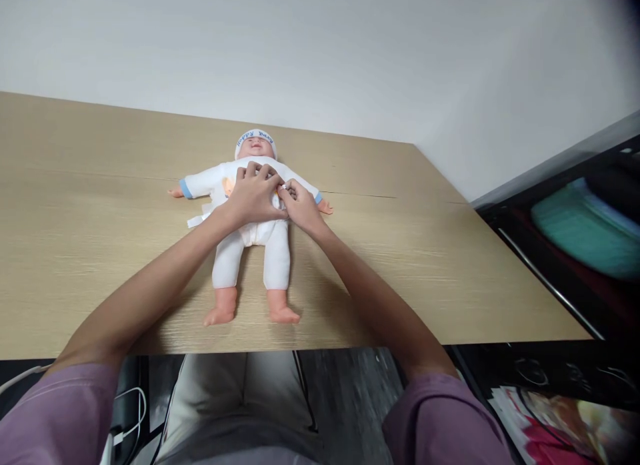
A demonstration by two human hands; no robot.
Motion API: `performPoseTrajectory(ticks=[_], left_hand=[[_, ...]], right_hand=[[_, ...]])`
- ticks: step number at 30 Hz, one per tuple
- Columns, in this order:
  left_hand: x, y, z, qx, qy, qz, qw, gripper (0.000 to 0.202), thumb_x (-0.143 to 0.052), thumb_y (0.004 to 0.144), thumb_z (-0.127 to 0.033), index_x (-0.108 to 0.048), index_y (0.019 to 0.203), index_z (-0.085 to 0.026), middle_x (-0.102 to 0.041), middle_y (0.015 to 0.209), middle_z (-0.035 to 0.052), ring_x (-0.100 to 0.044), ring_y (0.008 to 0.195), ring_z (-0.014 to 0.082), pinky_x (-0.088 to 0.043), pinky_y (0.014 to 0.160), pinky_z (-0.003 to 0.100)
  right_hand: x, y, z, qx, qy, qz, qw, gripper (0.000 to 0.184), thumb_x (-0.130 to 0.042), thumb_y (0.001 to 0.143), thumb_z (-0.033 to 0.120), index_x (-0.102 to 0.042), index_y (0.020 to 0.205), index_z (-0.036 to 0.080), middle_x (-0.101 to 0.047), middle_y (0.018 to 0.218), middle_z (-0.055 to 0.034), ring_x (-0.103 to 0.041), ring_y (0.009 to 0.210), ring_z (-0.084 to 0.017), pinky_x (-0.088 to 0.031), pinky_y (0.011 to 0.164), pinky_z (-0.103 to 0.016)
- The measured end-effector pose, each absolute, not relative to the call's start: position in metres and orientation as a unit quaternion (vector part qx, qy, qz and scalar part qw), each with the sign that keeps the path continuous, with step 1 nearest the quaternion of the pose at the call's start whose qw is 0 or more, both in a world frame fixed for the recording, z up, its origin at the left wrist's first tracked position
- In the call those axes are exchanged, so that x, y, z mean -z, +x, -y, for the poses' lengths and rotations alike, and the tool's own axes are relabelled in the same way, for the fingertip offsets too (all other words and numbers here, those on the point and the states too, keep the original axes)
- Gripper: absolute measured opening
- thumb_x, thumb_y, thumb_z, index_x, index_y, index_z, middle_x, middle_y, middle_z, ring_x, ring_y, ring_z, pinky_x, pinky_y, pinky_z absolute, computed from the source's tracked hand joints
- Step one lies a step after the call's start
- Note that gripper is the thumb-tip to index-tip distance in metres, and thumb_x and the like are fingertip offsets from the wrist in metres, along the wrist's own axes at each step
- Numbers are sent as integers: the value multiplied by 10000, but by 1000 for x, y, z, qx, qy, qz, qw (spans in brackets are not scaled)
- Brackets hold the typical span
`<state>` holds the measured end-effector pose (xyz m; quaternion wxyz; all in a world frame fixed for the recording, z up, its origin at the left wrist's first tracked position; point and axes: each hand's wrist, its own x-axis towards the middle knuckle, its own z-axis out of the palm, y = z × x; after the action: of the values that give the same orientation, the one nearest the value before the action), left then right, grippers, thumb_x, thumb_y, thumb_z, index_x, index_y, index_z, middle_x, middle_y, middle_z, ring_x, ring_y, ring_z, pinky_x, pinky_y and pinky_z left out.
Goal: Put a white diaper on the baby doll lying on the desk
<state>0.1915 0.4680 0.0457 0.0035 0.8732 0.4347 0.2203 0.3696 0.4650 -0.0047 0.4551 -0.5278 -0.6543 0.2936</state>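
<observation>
Head view: left hand [256, 196] splayed on doll [256, 234], right hand [302, 208] pinching white material [285, 187].

A pale wall [320, 58] rises behind a wood-grain table [410, 251], above dark flooring [345, 398].

– What's past the tabletop [420, 245] on the right?
– A blurred green object [585, 231]
– And at lower left?
– A looped white cable [119, 439]
– And behind the tabletop?
– A pale wall [310, 58]
</observation>
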Motion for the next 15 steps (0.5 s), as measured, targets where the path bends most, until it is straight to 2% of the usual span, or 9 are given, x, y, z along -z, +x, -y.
performPoseTrajectory(ticks=[2,4,6,8,12,15], left_hand=[[-44,191,-469,-222,873,-434,5,552,-872,823,-539,-769,1272,-234,-709,1419,200,-533,1409,541,-410,1140,678],[-42,191,-469,-224,873,-432,7,570,-858,839,-549,-762,1306,-236,-706,1431,200,-532,1412,540,-404,1148,677],[-40,192,-471,-225,874,-431,10,588,-850,850,-539,-753,1347,-242,-695,1464,198,-528,1426,543,-395,1162,681],[-40,192,-471,-224,872,-434,17,625,-852,848,-528,-739,1391,-240,-688,1491,201,-519,1445,553,-388,1178,696],[-54,181,-471,-226,872,-425,90,820,-871,829,-570,-649,1534,-214,-685,1552,205,-541,1458,550,-398,1215,719],[-67,156,-466,-283,856,-376,213,894,-824,902,-596,-514,1652,-221,-634,1656,185,-614,1472,442,-481,1228,610]], right_hand=[[5,369,-450,-248,-515,670,474,295,-597,1064,574,-592,986,290,-712,959,-30,-670,877,-224,-605,889,-379],[6,371,-431,-188,-491,698,486,324,-573,1100,583,-667,1163,280,-760,1228,-106,-716,1131,-272,-609,1059,-437],[7,373,-414,-146,-459,733,481,417,-513,1144,580,-687,1374,279,-720,1479,-147,-655,1415,-311,-531,1250,-509],[8,374,-402,-143,-431,759,466,511,-453,1176,575,-641,1555,287,-661,1632,-143,-562,1585,-316,-435,1366,-555],[11,376,-399,-163,-406,778,451,586,-421,1197,565,-567,1695,293,-590,1755,-106,-493,1677,-289,-365,1430,-557],[13,381,-402,-173,-389,787,446,601,-412,1201,577,-568,1708,292,-575,1777,-90,-486,1690,-278,-355,1440,-548]])
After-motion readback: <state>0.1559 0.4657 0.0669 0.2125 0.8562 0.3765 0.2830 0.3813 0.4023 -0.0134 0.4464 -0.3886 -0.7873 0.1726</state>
